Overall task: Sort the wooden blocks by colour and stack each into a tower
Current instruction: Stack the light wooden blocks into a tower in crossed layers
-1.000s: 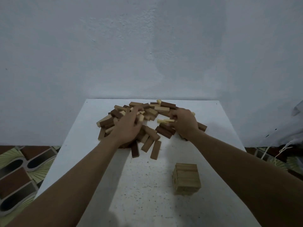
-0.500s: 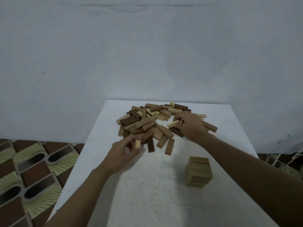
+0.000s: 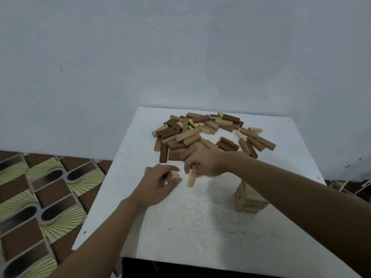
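A: From the head camera, what is the left hand (image 3: 158,183) doing?

B: Its fingers and thumb are curled round a pale block (image 3: 175,175), pinching it just above the white table (image 3: 180,227), near the front edge of the pile.

A: And the right hand (image 3: 204,163)?

B: It pinches an upright pale block (image 3: 190,179) by its top end, so the block hangs end-down just beside the left hand's block. Whether its lower end touches the table, I cannot tell.

A: Where are the other blocks?

B: A loose pile of mixed blocks (image 3: 200,133), dark brown, mid-brown and pale, lies at the far side of the table, right behind both hands. A short tan tower (image 3: 249,199) stands nearer, on the right, partly hidden by the right forearm.

A: Anything around the table?

B: Patterned floor tiles (image 3: 40,197) to the left, and a plain wall (image 3: 180,57) behind.
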A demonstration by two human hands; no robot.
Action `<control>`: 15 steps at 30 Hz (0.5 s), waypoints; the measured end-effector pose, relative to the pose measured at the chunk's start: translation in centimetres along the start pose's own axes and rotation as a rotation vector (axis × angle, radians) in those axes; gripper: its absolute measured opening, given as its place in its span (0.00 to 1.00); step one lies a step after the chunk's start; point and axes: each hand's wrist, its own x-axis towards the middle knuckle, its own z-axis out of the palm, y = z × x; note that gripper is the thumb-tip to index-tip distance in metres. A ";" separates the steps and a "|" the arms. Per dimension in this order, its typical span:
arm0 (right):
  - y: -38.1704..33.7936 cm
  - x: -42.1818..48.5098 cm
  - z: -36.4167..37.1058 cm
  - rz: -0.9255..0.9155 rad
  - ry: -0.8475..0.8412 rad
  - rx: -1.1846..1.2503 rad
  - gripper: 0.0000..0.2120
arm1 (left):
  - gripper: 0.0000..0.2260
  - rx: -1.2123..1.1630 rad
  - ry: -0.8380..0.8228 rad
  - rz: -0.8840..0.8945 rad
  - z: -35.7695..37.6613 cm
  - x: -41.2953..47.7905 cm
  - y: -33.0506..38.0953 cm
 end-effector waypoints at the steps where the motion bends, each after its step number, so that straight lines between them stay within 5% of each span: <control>1: 0.2 0.3 0.0 -0.002 -0.016 0.035 0.07 | 0.07 -0.019 0.033 -0.015 0.2 0.1 0.1; 4: 0.7 0.8 -1.1 0.047 0.044 0.131 0.06 | 0.04 -0.132 0.195 -0.068 0.1 1.2 0.2; 10: 4.6 1.8 -3.1 0.239 0.466 0.197 0.07 | 0.06 -0.136 0.271 -0.082 0.3 2.6 -0.3; 15: 8.5 3.9 -3.5 0.332 0.445 0.150 0.13 | 0.05 -0.133 0.258 -0.101 0.6 2.7 -0.8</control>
